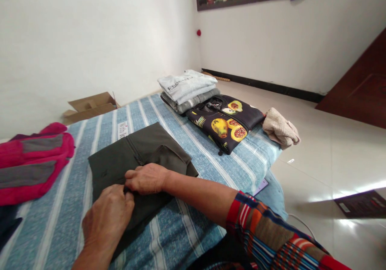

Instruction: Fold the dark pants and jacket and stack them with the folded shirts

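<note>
A dark olive garment with a zipper lies partly folded on the blue striped bed cover. My left hand rests on its near part, fingers curled and pinching the fabric by the zipper line. My right hand reaches across from the right, fingers closed on the same spot of the garment. The two hands touch each other at the fingertips.
A pink and grey garment lies at the left. Folded grey tops, a black fruit-print garment and a beige cloth sit at the bed's far end. A cardboard box stands by the wall. Tiled floor is at the right.
</note>
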`<action>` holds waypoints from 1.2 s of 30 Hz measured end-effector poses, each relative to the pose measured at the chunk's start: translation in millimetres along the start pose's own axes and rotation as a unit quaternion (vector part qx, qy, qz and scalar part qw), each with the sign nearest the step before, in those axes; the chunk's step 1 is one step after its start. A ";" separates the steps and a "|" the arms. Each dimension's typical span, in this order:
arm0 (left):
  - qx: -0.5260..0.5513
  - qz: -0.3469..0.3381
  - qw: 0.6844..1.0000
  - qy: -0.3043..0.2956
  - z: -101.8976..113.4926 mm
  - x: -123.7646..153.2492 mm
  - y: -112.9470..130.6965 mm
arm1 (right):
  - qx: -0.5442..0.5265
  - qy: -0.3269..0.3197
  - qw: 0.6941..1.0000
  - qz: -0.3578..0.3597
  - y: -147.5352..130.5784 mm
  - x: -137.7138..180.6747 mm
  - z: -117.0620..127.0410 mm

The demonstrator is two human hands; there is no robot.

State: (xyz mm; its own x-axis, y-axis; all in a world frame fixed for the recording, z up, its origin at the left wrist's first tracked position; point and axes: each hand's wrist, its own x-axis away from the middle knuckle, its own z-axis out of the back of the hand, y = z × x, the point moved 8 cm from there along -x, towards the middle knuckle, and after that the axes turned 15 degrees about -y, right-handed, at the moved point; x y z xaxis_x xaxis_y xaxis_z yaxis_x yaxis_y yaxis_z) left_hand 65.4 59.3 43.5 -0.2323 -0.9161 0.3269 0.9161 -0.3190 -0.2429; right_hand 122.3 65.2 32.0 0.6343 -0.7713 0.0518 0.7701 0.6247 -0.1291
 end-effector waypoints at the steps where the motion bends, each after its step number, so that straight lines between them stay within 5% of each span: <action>1: -0.004 -0.002 1.000 0.003 0.0 0.1 0.2 | 0.002 0.001 1.000 0.000 -0.1 -0.2 -0.4; 36: -0.014 0.012 1.000 0.014 -1.3 3.0 3.2 | 0.015 0.018 0.999 -0.025 -0.4 -3.9 -1.7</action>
State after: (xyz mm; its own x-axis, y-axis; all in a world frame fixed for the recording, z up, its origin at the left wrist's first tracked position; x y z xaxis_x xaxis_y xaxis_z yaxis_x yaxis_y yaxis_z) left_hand 67.2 55.3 42.5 -0.2194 -0.9301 0.2946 0.9124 -0.3025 -0.2757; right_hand 119.4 67.8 30.2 0.5933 -0.8047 0.0217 0.8023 0.5889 -0.0975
